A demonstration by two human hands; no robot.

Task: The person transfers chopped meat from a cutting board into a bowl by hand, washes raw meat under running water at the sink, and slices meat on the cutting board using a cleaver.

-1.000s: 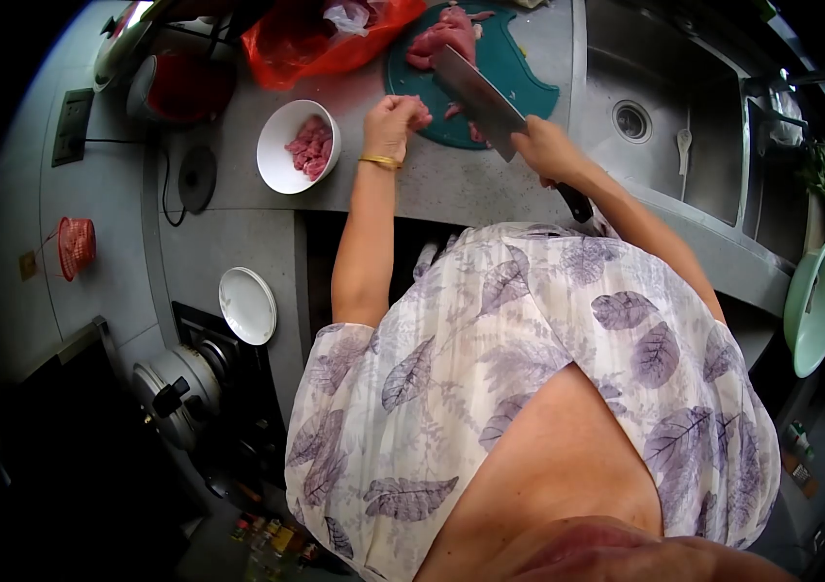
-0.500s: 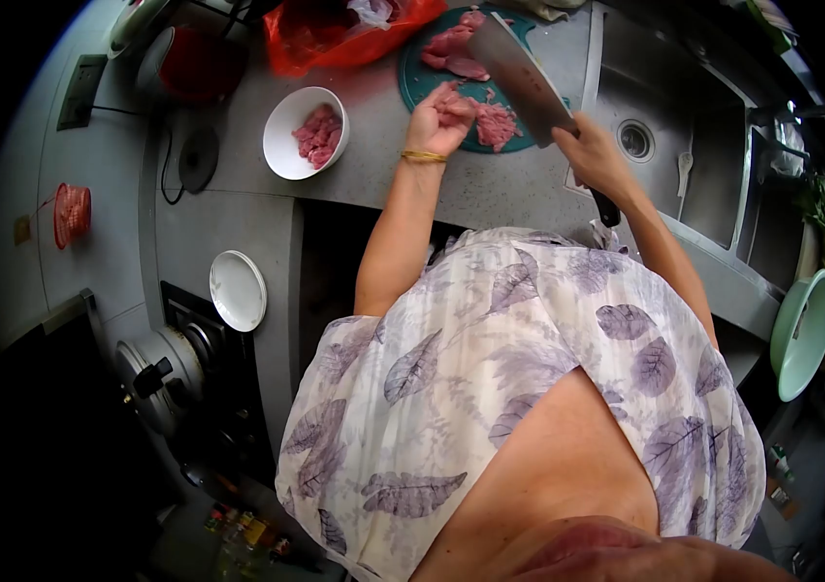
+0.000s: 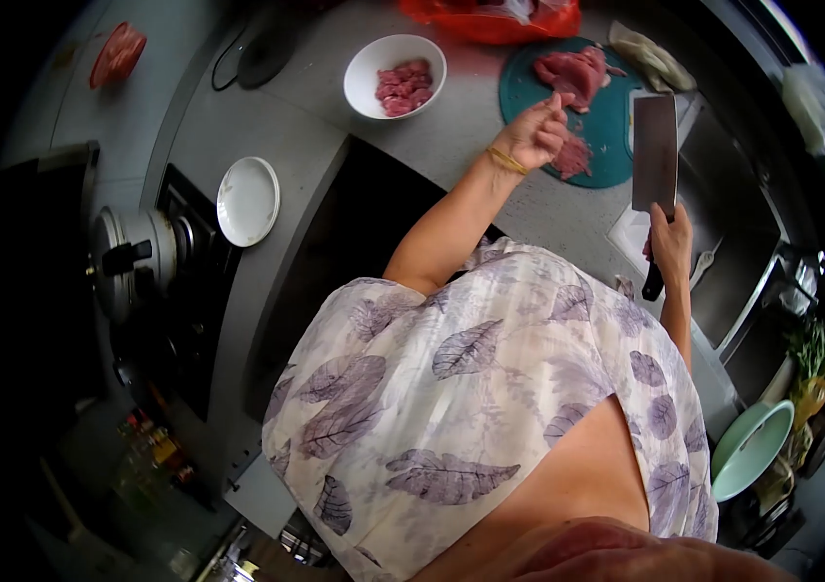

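Note:
My right hand [image 3: 670,244] grips the black handle of a cleaver [image 3: 655,155], whose broad blade stands beside the cutting board and over the sink's near corner. Fingers curled, my left hand [image 3: 538,134] hovers at the left part of the round green cutting board [image 3: 614,165]; whatever may be inside it is hidden. Just beyond its fingertips lies a large piece of raw meat [image 3: 577,76]. A small heap of cut meat [image 3: 572,155] rests by the board's near edge. More meat pieces [image 3: 403,89] fill part of a white bowl [image 3: 364,68] to the left.
A red plastic bag [image 3: 490,27] lies behind the board, and a pale cloth [image 3: 650,56] beside it. The steel sink [image 3: 737,209] is at the right, with a light-coloured utensil [image 3: 706,262] inside. White plates [image 3: 247,202] sit near the stove and pot [image 3: 136,247]. A green basin [image 3: 752,448] is lower right.
The cleaver has moved right, away from the meat, and its blade has turned more upright. My left hand's fingers have curled inward. The whole view has rotated and shifted.

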